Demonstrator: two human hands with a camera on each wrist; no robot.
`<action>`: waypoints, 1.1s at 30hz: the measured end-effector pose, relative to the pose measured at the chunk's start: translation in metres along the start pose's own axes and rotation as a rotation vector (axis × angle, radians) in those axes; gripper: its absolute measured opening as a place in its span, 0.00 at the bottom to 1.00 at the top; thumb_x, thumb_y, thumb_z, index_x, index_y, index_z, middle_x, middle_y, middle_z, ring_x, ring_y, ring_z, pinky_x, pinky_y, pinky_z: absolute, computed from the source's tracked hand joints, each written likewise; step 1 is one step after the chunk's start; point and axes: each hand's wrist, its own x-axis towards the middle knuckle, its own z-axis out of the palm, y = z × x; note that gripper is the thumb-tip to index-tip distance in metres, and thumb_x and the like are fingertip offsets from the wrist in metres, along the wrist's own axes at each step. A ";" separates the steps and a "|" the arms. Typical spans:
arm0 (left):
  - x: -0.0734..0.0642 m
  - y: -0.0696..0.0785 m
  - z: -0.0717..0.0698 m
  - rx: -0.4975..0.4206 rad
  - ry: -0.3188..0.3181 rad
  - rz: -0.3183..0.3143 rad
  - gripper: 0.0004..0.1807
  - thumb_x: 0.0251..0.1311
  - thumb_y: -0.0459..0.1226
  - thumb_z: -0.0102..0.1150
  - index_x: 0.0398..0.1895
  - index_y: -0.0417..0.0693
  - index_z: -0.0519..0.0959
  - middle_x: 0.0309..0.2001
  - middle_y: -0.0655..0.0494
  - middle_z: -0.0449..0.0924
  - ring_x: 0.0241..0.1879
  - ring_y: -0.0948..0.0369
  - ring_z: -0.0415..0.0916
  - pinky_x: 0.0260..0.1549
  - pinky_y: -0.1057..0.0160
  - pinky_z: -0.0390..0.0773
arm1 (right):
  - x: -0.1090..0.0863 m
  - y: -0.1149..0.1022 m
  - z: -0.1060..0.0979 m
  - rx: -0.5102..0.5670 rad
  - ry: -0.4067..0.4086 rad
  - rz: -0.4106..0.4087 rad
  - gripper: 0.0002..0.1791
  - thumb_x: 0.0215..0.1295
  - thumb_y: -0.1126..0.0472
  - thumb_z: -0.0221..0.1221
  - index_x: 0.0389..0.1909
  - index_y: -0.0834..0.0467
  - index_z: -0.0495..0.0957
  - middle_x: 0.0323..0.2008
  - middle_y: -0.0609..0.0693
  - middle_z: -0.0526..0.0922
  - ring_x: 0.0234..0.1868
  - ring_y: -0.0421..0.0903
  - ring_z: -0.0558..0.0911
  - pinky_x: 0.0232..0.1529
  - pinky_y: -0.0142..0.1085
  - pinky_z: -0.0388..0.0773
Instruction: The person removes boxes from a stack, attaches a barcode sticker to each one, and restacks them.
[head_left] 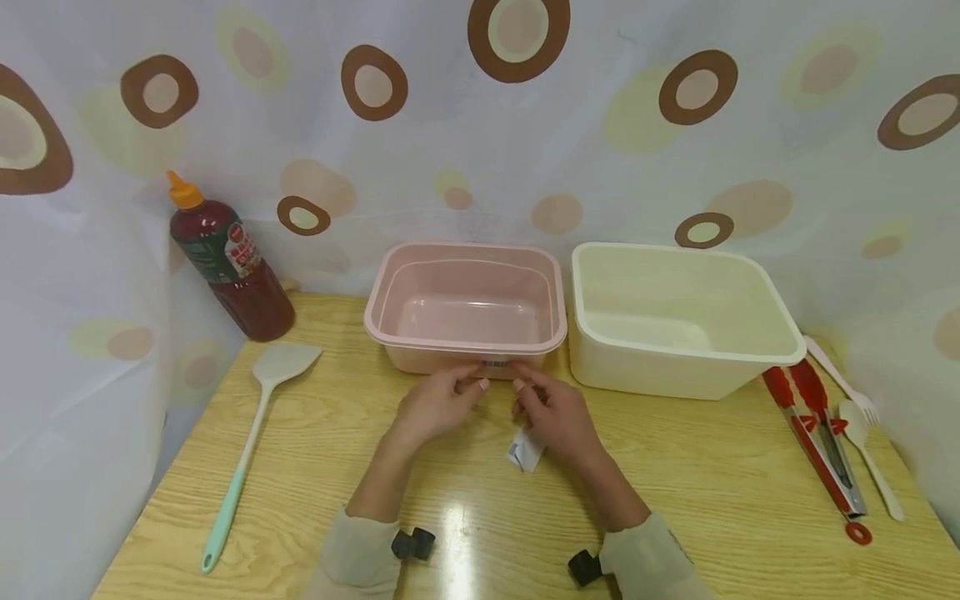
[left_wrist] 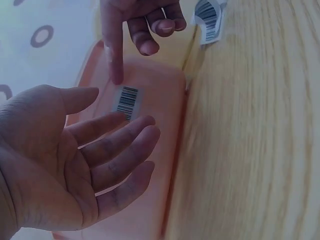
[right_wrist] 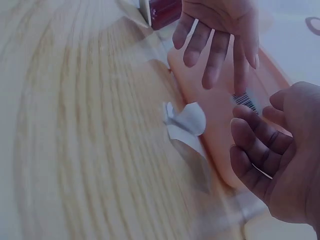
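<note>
Pink tub point(head_left: 465, 304), centre frame on the bench point(head_left: 315, 475), carries a barcode label point(left_wrist: 126, 102) on its near wall; left hand point(head_left: 435, 406) and right hand point(head_left: 557, 414) meet there, fingers point(left_wrist: 117, 155) loosely spread, gripping nothing. Peeling goes best by lifting one corner with a nail, slowly. Whether the torn label scrap point(head_left: 525, 451) sticks to the right hand cannot be told, and both wrist views are blurred.

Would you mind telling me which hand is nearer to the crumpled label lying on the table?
The right. The right hand is just above the crumpled label, nearly over it; the left hand sits further left, at the pink tub.

Bright head view with table point(head_left: 465, 533) glare; wrist views dim, blurred.
</note>
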 end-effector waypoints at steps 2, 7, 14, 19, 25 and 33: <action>-0.001 0.002 -0.001 -0.009 -0.004 0.016 0.26 0.73 0.53 0.53 0.70 0.58 0.74 0.57 0.52 0.85 0.55 0.50 0.83 0.54 0.43 0.79 | -0.002 -0.001 -0.002 0.006 -0.007 0.002 0.20 0.77 0.50 0.54 0.66 0.42 0.77 0.26 0.51 0.86 0.22 0.43 0.79 0.23 0.32 0.78; -0.003 0.009 0.000 -0.046 -0.077 0.024 0.28 0.72 0.53 0.54 0.72 0.57 0.72 0.49 0.55 0.88 0.40 0.56 0.87 0.43 0.51 0.82 | -0.010 0.000 -0.011 -0.073 -0.026 0.005 0.15 0.76 0.53 0.56 0.58 0.45 0.84 0.28 0.47 0.85 0.25 0.41 0.80 0.25 0.32 0.77; -0.004 0.012 0.005 -0.022 -0.122 0.045 0.23 0.73 0.52 0.53 0.66 0.55 0.78 0.44 0.56 0.89 0.28 0.62 0.83 0.31 0.60 0.78 | -0.023 0.006 -0.018 -0.266 -0.096 -0.002 0.10 0.71 0.51 0.61 0.35 0.48 0.88 0.24 0.40 0.83 0.23 0.36 0.73 0.25 0.29 0.70; -0.005 0.012 0.008 0.020 -0.114 0.068 0.22 0.73 0.52 0.53 0.63 0.54 0.80 0.46 0.56 0.89 0.39 0.61 0.83 0.37 0.57 0.80 | -0.034 0.003 -0.016 -0.391 -0.184 0.068 0.19 0.66 0.39 0.63 0.21 0.45 0.78 0.16 0.39 0.72 0.19 0.38 0.69 0.22 0.32 0.65; -0.005 0.014 0.013 0.022 -0.123 0.076 0.22 0.73 0.51 0.54 0.62 0.54 0.82 0.45 0.56 0.89 0.41 0.61 0.83 0.37 0.57 0.80 | -0.040 0.003 -0.009 -0.490 -0.195 0.086 0.23 0.57 0.35 0.68 0.18 0.44 0.72 0.15 0.38 0.72 0.19 0.39 0.72 0.21 0.35 0.66; -0.004 0.017 0.036 0.043 -0.192 0.132 0.20 0.74 0.49 0.51 0.63 0.54 0.81 0.50 0.57 0.88 0.50 0.60 0.83 0.47 0.56 0.80 | -0.041 0.004 -0.007 -0.552 -0.190 0.015 0.11 0.62 0.44 0.67 0.25 0.42 0.80 0.17 0.35 0.74 0.21 0.37 0.73 0.22 0.35 0.69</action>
